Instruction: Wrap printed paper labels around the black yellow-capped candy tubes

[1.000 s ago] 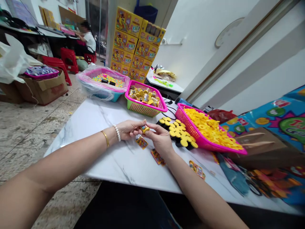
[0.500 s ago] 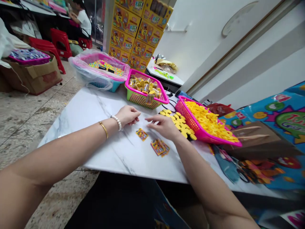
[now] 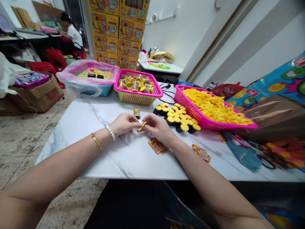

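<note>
My left hand [image 3: 124,123], with a pearl bracelet and a gold bangle at the wrist, pinches the left edge of a small printed yellow card [image 3: 141,128]. From the other side my right hand [image 3: 158,128] grips the same card, which is tilted above the table. Just beyond the fingertips stands a small jar with a yellow lid and a printed wrap [image 3: 136,113]. Below my right hand lies a small stack of printed cards [image 3: 157,146]. Several black jars with yellow lids [image 3: 181,119] stand grouped to the right of the hands.
A pink-and-green basket [image 3: 138,98] holds wrapped jars. Left of it is a lined tub [image 3: 92,86] of colourful beads; to the right, a pink basket [image 3: 190,106] of yellow plastic pieces. More cards [image 3: 202,153] lie beside my right forearm. A person [image 3: 73,35] sits far left.
My hands have come together, and the single card from the table is now held up between them. The view has swung to the right.
</note>
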`<state>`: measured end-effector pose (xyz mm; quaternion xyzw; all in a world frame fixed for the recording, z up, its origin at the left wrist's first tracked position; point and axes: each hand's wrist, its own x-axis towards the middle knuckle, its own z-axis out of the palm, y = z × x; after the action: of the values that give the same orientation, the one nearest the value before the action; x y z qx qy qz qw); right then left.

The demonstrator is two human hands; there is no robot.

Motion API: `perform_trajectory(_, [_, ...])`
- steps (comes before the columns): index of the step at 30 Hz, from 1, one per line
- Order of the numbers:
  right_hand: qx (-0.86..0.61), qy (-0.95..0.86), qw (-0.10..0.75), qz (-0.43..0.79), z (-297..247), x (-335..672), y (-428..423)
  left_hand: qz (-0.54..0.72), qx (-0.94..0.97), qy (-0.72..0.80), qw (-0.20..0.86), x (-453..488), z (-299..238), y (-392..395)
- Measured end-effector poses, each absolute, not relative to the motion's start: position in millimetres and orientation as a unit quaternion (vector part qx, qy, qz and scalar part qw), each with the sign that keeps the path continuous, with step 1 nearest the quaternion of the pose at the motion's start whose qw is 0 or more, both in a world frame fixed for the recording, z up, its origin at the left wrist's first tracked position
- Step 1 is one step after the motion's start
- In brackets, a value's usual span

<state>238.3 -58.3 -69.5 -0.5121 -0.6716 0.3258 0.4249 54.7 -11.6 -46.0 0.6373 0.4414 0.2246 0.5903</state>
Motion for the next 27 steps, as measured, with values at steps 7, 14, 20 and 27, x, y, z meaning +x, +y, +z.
perform_trajectory(7, [-0.515,-0.559,0.516,0.395,-66.3,236.5,-55.5,0.293,0.618,0.376,0.625,55.5,-47.2,-9.5])
perform_trajectory(14, [-0.542,-0.554,0.405,0.485,-65.2,238.1,-58.8,0.193,0.743,0.431,0.474,54.5,-48.6,-10.4])
perform_trajectory(20, [-0.634,-0.684,0.286,0.218,-59.3,245.8,-61.1,0.254,0.801,0.451,0.300,47.2,-45.6,-5.3])
perform_trajectory(27, [-0.552,-0.627,0.413,0.363,-50.8,240.6,-64.6,0.278,0.740,0.397,0.467,51.7,-49.3,-3.1])
